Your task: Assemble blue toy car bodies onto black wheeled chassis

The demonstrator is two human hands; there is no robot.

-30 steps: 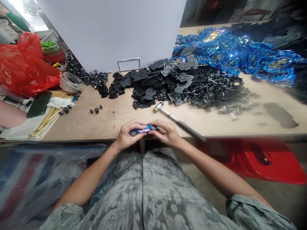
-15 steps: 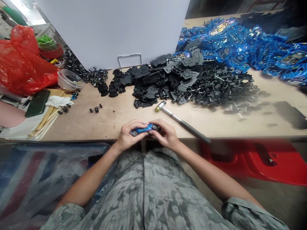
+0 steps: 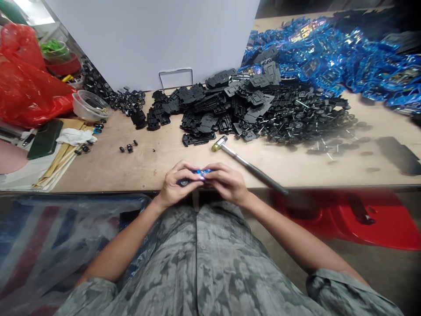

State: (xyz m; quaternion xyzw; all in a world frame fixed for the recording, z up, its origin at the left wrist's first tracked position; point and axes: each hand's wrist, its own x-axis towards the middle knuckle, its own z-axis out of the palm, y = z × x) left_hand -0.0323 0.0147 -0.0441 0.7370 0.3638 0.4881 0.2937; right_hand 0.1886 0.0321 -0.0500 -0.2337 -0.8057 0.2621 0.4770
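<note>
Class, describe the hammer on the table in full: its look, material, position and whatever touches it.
The hammer has a small double-faced head, one face yellowish, the other dark, on a shiny, metal-looking shaft with a dark grip. It lies slantwise on the wooden table, head towards the black parts, grip end reaching the front edge at the person's right. Neither hand touches it; the right hand is nearer.

Workshop — toy-car parts heaped, mallet point(image 3: 251, 166)

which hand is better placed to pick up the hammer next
Probably the right hand: the hammer lies nearer it, handle to that side. Both hands hold the blue toy car; the left hand could likely keep it.
</note>
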